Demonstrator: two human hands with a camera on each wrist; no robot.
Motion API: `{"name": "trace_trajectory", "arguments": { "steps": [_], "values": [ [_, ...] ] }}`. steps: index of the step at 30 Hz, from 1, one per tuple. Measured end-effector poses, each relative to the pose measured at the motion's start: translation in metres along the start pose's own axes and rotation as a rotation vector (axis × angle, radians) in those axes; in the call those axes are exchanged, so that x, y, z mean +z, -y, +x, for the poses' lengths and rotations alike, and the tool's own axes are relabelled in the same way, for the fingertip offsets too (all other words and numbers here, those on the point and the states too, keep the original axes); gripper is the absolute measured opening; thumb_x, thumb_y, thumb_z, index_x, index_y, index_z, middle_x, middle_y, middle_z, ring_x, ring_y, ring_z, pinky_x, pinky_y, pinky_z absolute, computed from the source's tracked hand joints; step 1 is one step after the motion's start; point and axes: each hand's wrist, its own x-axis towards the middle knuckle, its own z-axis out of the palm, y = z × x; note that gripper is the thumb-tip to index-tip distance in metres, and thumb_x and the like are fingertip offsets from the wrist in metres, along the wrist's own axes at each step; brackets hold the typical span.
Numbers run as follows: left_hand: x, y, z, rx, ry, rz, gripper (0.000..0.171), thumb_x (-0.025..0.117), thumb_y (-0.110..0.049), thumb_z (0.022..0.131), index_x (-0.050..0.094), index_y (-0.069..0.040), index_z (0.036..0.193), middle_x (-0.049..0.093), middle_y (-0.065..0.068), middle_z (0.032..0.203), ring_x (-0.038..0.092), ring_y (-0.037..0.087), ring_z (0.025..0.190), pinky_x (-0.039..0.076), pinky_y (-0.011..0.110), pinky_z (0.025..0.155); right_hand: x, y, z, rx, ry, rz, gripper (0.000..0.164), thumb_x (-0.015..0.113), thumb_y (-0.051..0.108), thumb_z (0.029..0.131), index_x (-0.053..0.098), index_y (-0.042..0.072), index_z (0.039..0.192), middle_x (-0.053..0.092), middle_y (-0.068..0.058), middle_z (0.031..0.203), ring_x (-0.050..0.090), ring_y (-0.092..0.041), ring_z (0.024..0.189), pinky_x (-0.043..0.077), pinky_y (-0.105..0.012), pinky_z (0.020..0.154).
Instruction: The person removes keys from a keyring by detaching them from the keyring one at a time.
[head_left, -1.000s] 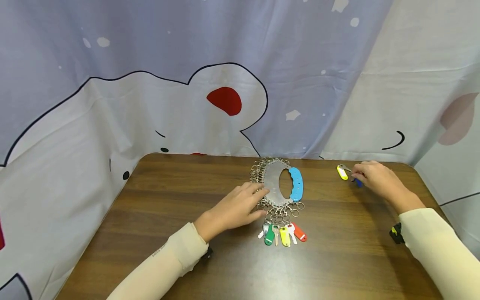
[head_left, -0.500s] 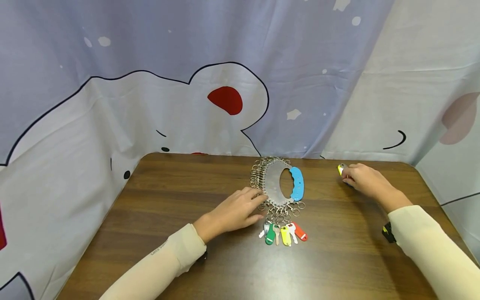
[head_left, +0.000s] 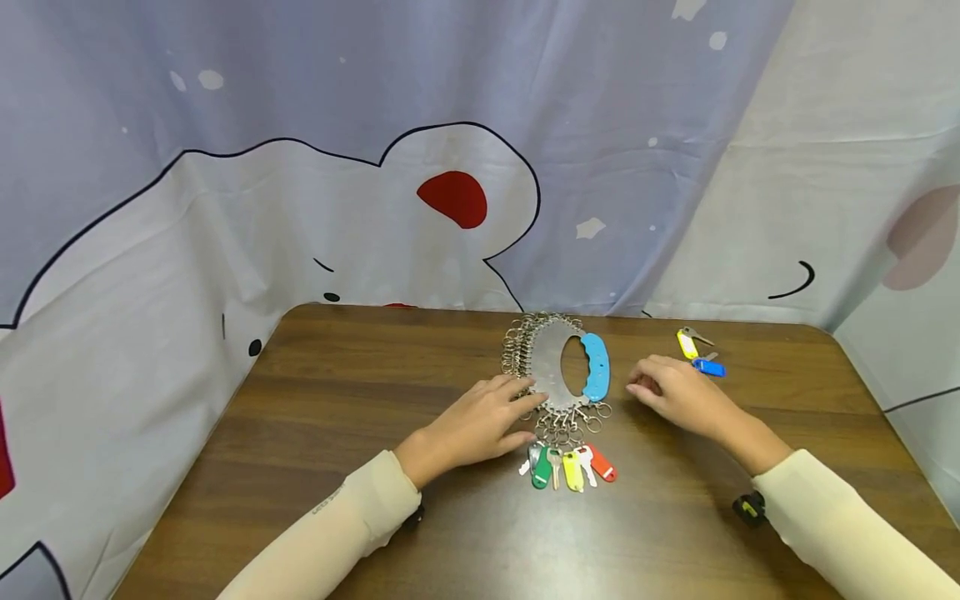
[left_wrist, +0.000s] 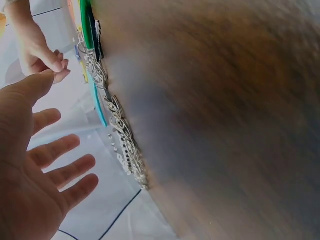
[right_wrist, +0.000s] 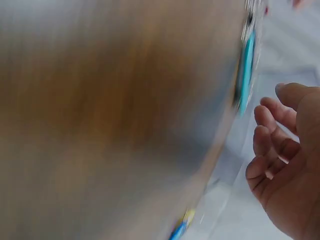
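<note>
Drew right hand [head_left: 678, 395] from blue tag [head_left: 709, 367] toward blue handle [head_left: 597, 367], fingers loosely curled, empty, with left hand [head_left: 480, 421] stretching relaxed fingers over metal plate [head_left: 547, 354].

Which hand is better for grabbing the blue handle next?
Probably the right hand. It looks empty and sits close beside the blue handle, with nothing between them in the head view. The left hand is on the opposite side, with the metal plate in between.
</note>
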Motion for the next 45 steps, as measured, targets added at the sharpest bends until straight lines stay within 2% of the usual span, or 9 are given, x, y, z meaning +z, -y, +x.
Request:
{"name": "trace_trajectory", "arguments": {
  "steps": [4, 9, 16, 20, 25, 31, 35, 42, 45],
  "values": [
    [0.002, -0.001, 0.001, -0.023, 0.005, -0.019, 0.056, 0.064, -0.043, 0.090, 0.054, -0.017, 0.139, 0.051, 0.016, 0.142, 0.047, 0.033, 0.127, 0.046, 0.050, 0.101, 0.010, 0.036, 0.001, 0.006, 0.020, 0.078, 0.010, 0.074, 0.022, 0.084, 0.065, 0.020, 0.085, 0.058, 0.011, 0.076, 0.055, -0.005, 0.067, 0.050, -0.029, 0.059],
    [0.002, -0.001, 0.001, -0.054, -0.002, -0.056, 0.054, 0.067, -0.040, 0.089, 0.056, -0.017, 0.136, 0.054, 0.017, 0.136, 0.051, 0.030, 0.119, 0.048, 0.048, 0.098, 0.020, 0.070, 0.003, 0.010, 0.088, 0.098, 0.014, 0.074, 0.028, 0.083, 0.061, 0.023, 0.081, 0.056, 0.013, 0.074, 0.056, -0.006, 0.066, 0.049, -0.029, 0.060],
    [0.003, -0.001, 0.001, -0.064, -0.017, -0.107, 0.047, 0.067, -0.040, 0.088, 0.063, -0.019, 0.130, 0.057, 0.014, 0.133, 0.051, 0.028, 0.117, 0.049, 0.048, 0.096, 0.030, 0.098, 0.002, 0.093, 0.193, -0.025, 0.027, 0.074, 0.041, 0.079, 0.057, 0.023, 0.070, 0.053, 0.009, 0.069, 0.048, -0.008, 0.062, 0.044, -0.029, 0.052],
    [0.003, -0.003, 0.002, -0.057, -0.045, -0.117, 0.044, 0.070, -0.040, 0.087, 0.067, -0.018, 0.125, 0.061, 0.009, 0.123, 0.052, 0.024, 0.106, 0.050, 0.043, 0.089, 0.034, 0.103, 0.003, 0.108, 0.217, -0.086, 0.028, 0.074, 0.036, 0.079, 0.054, 0.021, 0.066, 0.051, 0.008, 0.067, 0.048, -0.010, 0.062, 0.043, -0.031, 0.050],
    [0.002, -0.006, 0.003, -0.060, -0.075, -0.120, 0.043, 0.072, -0.039, 0.084, 0.070, -0.017, 0.120, 0.059, 0.003, 0.109, 0.048, 0.017, 0.090, 0.048, 0.034, 0.076, 0.035, 0.106, 0.005, 0.106, 0.199, -0.094, 0.020, 0.070, 0.020, 0.076, 0.054, 0.019, 0.064, 0.052, 0.007, 0.065, 0.048, -0.010, 0.058, 0.042, -0.029, 0.047],
    [0.003, -0.009, 0.006, -0.073, -0.086, -0.139, 0.038, 0.073, -0.037, 0.084, 0.071, -0.014, 0.114, 0.057, 0.001, 0.100, 0.047, 0.016, 0.088, 0.046, 0.031, 0.074, 0.033, 0.105, 0.005, 0.080, 0.166, -0.067, 0.017, 0.066, 0.007, 0.078, 0.058, 0.018, 0.067, 0.054, 0.007, 0.065, 0.049, -0.009, 0.058, 0.044, -0.029, 0.049],
    [0.004, -0.014, 0.012, -0.112, -0.059, -0.210, 0.033, 0.072, -0.034, 0.085, 0.072, -0.013, 0.111, 0.054, -0.001, 0.095, 0.046, 0.014, 0.087, 0.046, 0.029, 0.075, 0.029, 0.103, 0.004, 0.090, 0.147, -0.037, 0.015, 0.068, 0.008, 0.080, 0.062, 0.018, 0.071, 0.056, 0.008, 0.069, 0.050, -0.009, 0.062, 0.047, -0.030, 0.054],
    [0.007, -0.026, 0.024, -0.191, 0.041, -0.330, 0.027, 0.070, -0.032, 0.088, 0.073, -0.013, 0.107, 0.058, 0.003, 0.092, 0.045, 0.013, 0.081, 0.043, 0.027, 0.071, 0.023, 0.101, 0.007, 0.126, 0.143, 0.047, 0.013, 0.068, 0.010, 0.085, 0.064, 0.018, 0.075, 0.056, 0.008, 0.068, 0.050, -0.008, 0.062, 0.047, -0.031, 0.059],
    [0.010, -0.030, 0.029, -0.202, 0.037, -0.357, 0.025, 0.070, -0.032, 0.088, 0.073, -0.013, 0.105, 0.059, 0.002, 0.095, 0.047, 0.012, 0.082, 0.046, 0.027, 0.072, 0.021, 0.101, 0.008, 0.147, 0.144, 0.090, 0.011, 0.067, 0.009, 0.087, 0.066, 0.016, 0.078, 0.056, 0.008, 0.064, 0.048, -0.008, 0.057, 0.046, -0.030, 0.057]
  ]
}}
